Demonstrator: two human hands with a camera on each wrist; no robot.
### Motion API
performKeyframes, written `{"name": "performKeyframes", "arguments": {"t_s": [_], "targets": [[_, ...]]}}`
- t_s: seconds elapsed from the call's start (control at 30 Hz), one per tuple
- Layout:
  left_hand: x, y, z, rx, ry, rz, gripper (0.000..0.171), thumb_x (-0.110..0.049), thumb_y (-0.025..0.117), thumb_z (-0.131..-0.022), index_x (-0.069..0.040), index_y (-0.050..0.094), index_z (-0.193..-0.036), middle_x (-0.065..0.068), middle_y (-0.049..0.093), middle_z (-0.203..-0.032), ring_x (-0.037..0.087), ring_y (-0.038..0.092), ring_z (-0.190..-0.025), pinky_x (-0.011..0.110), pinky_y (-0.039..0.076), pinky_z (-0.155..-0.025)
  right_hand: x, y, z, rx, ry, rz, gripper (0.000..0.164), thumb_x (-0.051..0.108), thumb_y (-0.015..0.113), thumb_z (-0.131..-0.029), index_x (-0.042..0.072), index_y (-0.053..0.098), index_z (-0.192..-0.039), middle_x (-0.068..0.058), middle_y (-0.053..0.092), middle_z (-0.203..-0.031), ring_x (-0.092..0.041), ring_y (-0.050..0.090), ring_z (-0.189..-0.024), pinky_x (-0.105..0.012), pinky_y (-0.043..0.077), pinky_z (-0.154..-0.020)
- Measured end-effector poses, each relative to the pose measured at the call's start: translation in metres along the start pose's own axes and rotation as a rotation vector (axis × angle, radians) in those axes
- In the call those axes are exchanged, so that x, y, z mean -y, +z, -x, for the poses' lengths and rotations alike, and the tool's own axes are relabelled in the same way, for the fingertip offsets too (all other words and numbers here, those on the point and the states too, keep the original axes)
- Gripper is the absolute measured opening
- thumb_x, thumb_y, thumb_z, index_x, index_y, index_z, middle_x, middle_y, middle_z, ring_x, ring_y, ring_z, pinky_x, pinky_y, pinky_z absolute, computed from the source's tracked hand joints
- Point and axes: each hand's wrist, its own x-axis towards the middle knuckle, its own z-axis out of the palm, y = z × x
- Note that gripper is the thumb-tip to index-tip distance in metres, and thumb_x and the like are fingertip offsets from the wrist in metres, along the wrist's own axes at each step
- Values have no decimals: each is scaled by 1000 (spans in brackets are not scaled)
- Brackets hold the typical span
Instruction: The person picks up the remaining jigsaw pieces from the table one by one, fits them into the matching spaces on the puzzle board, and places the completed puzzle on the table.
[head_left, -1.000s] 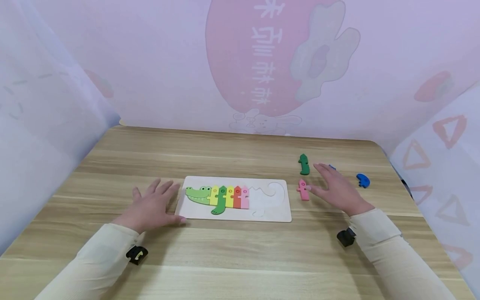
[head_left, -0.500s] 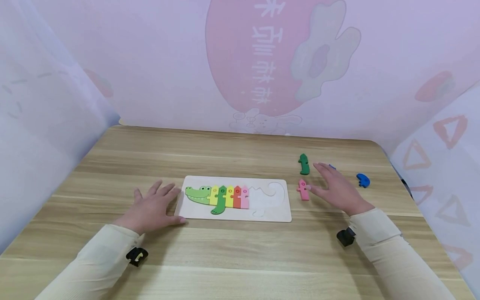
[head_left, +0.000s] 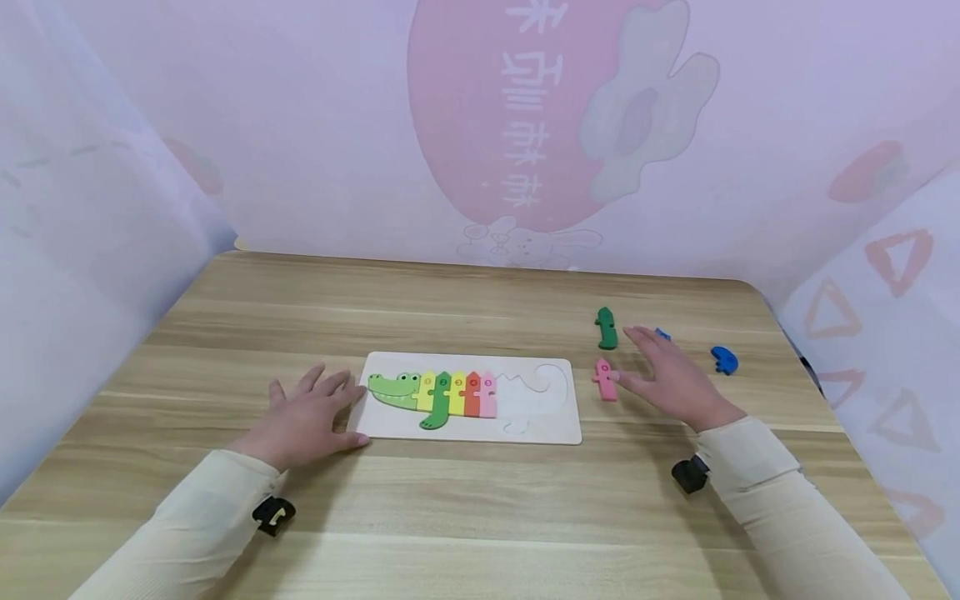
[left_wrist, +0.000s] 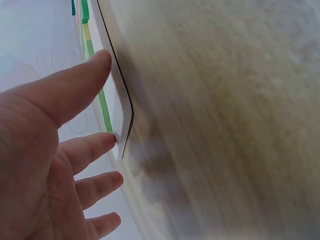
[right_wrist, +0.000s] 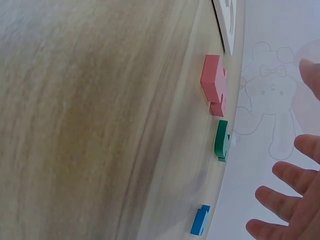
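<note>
Pink is the small piece (head_left: pixel 606 386) on the table (head_left: pixel 480 517), just left of the right hand (head_left: pixel 678 379), whose thumb and fingers are spread apart and hold nothing. The piece's long way runs away from the person, and the crocodile board (head_left: pixel 540 427) is on its left. The left hand (head_left: pixel 303 425) is much farther off, fingers apart too, and I can't tell if it touches the board
</note>
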Motion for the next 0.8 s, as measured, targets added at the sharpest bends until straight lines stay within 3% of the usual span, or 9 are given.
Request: {"name": "performKeyframes", "arguments": {"t_s": [0.37,0.8], "targets": [[6,4,0,12,-23,2,71,-47,73,-81,-11,52,-139,22,39,-148,50,18,-139,85,3,-93,1,3,-2,11,-14,-24,78,46,57,-95,1,27,-151,-25,26,-154,-47,26,-139,-62,29,-107],[5,6,-1,7,-5,-3,70,-46,72,-82,-12,53,-139,26,44,-143,55,26,-134,86,9,-91,-5,5,-3,37,-4,-72,75,39,64,-91,4,32,-150,-23,32,-152,-46,29,-138,-63,30,-106]]}}
